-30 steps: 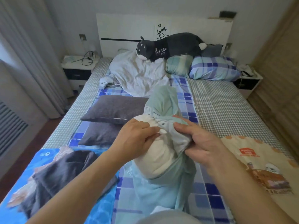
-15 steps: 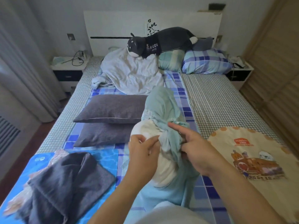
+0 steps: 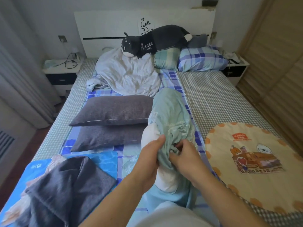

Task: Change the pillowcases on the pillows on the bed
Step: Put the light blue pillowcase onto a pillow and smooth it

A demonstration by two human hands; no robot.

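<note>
Green pillowcase, bunched around a white pillow, long axis running straight away from both hands toward the headboard. Far end lying ahead on the checked bed; near end, with bare white filling showing, directly under the wrists. Gathered edge of the case caught between the two hands: left hand gripping the fabric from the left, thumb up along the bunched edge; right hand pinching the folds from the right, fingertips buried in the cloth. Both equally near, touching the case and nearly touching each other. Probably the opening hem being held, though hard to be sure among the folds.

Judged from this: case only partly covering the pillow, so next pull along that long axis, either toward the body or away.

Left of the left hand, just beside the pillow: two grey pillows stacked, upper one overlapping the lower. Nearer and further left: a dark grey cloth crumpled on a blue mat. Right of the right hand: a cream quilt with cartoon print, near but apart. Well ahead, beyond the far end of the case: a rumpled white sheet, a plaid pillow and a dark plush toy by the headboard. Nothing lying across the pull line; grey pillows close enough on the left to be brushed.
</note>
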